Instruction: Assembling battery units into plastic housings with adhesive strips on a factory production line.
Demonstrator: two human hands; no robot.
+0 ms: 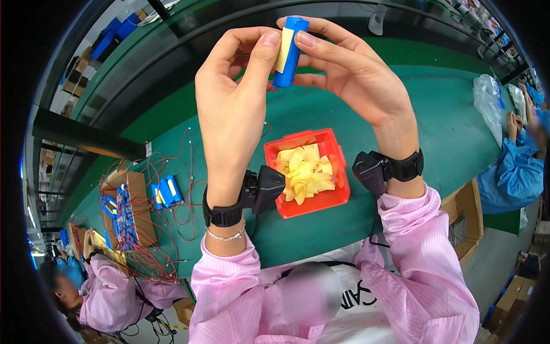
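Observation:
A blue shrink-wrapped battery pack (290, 63) is held up above the far part of the table, tilted slightly from upright. A pale yellow paper piece (283, 49) lies along its left side. My left hand (238, 80) is closed on the pack from the left, its thumb pressing the yellow piece. From the right, my right hand (355, 74) pinches the same pack, thumb on its front and fingers behind. Below both hands, a red plastic bin (314, 211) holds a heap of yellow paper pieces (306, 172).
On the green table (240, 229), a cardboard box (140, 209) of wired blue packs stands at the left, with blue packs (166, 192) and loose red wires beside it. Clear plastic bags (487, 106) lie at the far right. Co-workers sit at both sides.

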